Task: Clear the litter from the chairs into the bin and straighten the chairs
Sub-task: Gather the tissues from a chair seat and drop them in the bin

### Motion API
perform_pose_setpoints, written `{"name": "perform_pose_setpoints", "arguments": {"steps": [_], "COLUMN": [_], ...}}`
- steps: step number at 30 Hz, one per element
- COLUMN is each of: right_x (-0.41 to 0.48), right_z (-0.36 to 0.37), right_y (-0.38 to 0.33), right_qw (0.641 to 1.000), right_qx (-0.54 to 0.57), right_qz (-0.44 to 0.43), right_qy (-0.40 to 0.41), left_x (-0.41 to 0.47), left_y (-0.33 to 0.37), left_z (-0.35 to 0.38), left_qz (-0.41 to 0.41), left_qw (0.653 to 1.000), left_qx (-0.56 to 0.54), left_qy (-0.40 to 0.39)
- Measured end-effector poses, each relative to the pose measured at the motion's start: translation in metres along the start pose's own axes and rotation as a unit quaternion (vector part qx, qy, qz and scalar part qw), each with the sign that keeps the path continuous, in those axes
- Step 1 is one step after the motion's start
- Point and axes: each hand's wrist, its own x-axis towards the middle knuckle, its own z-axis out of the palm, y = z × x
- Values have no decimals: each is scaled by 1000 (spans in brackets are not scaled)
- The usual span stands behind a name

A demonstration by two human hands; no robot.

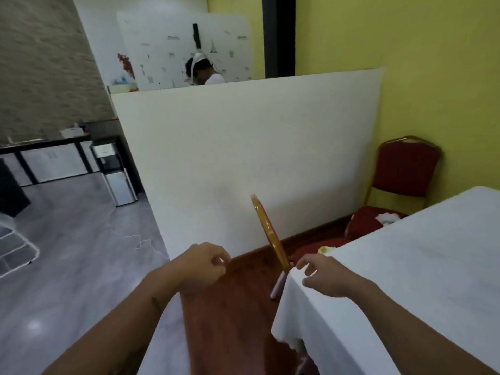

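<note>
Two red chairs with gold frames stand along the white-clothed table's far side. The near chair (270, 231) shows its back edge-on, and a yellowish scrap of litter (324, 250) lies on its seat. The far chair (400, 171) stands by the yellow wall with white crumpled litter (388, 217) on its seat. My left hand (203, 263) hovers left of the near chair with its fingers curled and nothing in it. My right hand (322, 274) is over the table's corner, fingers spread, close to the near chair's back. No bin is in view.
The table with the white cloth (405, 280) fills the right. A white partition (243, 158) stands behind the chairs, with a person's head above it. A water dispenser (116, 174) and a dark counter (46, 155) are at the left, across grey floor.
</note>
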Motion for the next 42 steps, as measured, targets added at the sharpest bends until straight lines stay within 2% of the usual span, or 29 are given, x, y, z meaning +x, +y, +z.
{"name": "perform_pose_setpoints", "arguments": {"steps": [7, 15, 20, 27, 28, 30, 34, 42], "right_x": [130, 211, 242, 264, 271, 279, 313, 381], "right_z": [-24, -57, -58, -42, -41, -36, -31, -8], "right_y": [-6, 24, 48, 63, 75, 76, 110, 151], "right_qw": [993, 968, 929, 870, 856, 855, 830, 800], "right_qx": [53, 92, 121, 163, 174, 178, 213, 241], "right_qz": [74, 194, 297, 415, 432, 436, 465, 523], "right_qy": [68, 130, 184, 213, 224, 216, 224, 168], "left_x": [170, 330, 428, 538, 561, 574, 629, 704], "left_y": [-15, -13, -11, 25, 40, 47, 75, 88], "left_z": [-56, -83, -74, -40, -27, -13, 39, 108], "left_qz": [98, 209, 300, 367, 388, 393, 409, 364], "left_qw": [994, 975, 949, 903, 887, 879, 852, 825], "left_qx": [32, 3, -26, 32, 47, 58, 80, 127], "left_qy": [-28, -69, -91, -219, -244, -265, -316, -414]}}
